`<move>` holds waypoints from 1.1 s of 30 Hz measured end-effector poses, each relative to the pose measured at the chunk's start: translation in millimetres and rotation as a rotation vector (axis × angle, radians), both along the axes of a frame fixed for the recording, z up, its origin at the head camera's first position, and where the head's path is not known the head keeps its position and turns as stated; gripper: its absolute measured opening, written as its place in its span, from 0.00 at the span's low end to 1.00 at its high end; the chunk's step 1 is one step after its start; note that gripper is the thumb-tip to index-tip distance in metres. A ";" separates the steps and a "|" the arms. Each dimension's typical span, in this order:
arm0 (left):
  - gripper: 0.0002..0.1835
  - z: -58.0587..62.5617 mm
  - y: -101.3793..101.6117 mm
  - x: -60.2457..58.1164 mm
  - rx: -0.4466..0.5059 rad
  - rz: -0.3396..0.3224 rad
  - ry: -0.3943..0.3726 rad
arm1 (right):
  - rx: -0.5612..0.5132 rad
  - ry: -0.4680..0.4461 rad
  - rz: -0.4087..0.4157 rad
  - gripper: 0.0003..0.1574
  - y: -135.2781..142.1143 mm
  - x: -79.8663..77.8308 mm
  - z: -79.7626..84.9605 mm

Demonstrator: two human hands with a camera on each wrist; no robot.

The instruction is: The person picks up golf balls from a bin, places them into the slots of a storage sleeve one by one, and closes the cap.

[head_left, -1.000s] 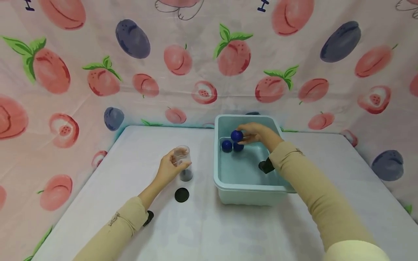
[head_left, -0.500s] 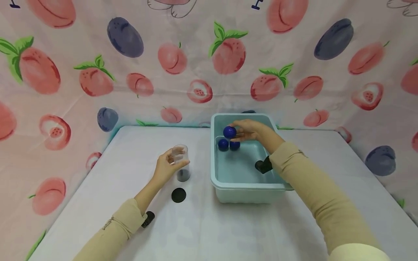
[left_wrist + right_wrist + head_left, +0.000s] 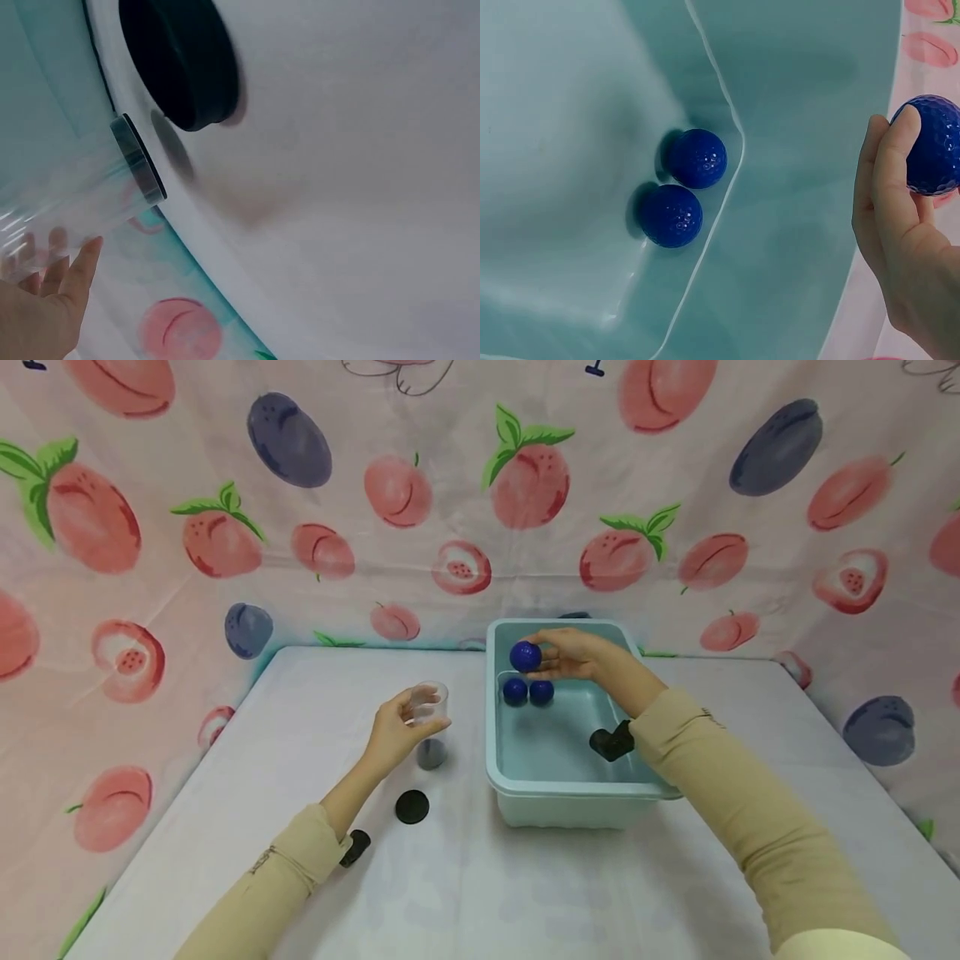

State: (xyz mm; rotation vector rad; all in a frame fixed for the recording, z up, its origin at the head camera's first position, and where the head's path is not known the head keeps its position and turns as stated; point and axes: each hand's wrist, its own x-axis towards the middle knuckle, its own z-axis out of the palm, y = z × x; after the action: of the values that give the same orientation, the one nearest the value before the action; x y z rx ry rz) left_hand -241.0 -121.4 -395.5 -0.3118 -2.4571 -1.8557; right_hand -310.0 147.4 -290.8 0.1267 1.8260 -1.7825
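My right hand [image 3: 573, 656] pinches a blue golf ball [image 3: 526, 657] with its fingertips, above the far left part of a light blue plastic bin [image 3: 570, 789]. Two more blue golf balls, one on the left [image 3: 515, 692] and one on the right [image 3: 542, 692], lie side by side on the bin's floor. My left hand [image 3: 401, 727] holds a clear cylindrical container [image 3: 430, 703] upright, fingers and thumb around its upper part. Its base looks dark. In the left wrist view the container's base [image 3: 139, 157] seems slightly off the table, apart from its shadow. No ball shows inside it.
A round black lid [image 3: 412, 807] lies on the white table [image 3: 465, 877], nearer me than the container. Black wrist cameras sit at both cuffs. Behind the table hangs a fruit-print cloth [image 3: 465, 493].
My right hand has raised the golf ball a little and moved it left. My left hand has shifted the container slightly right and up. The two balls in the bin stay put.
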 end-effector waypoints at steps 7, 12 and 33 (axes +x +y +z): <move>0.25 6.4 9.4 -4.5 -0.042 -0.015 0.059 | -0.041 0.016 0.002 0.30 1.4 2.6 4.1; 0.27 11.4 18.3 -7.9 -0.065 -0.005 0.061 | -0.061 0.013 0.022 0.31 -2.3 7.6 8.8; 0.26 27.8 29.3 -11.1 -0.108 -0.025 0.097 | -0.038 0.089 0.184 0.31 -42.8 20.9 13.3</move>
State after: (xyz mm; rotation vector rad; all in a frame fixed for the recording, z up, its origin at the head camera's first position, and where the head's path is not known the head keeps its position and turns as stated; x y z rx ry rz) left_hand -252.1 -92.1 -367.7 -0.4286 -2.5029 -1.6776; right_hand -289.0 104.7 -277.5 -0.1329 1.8010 -1.7159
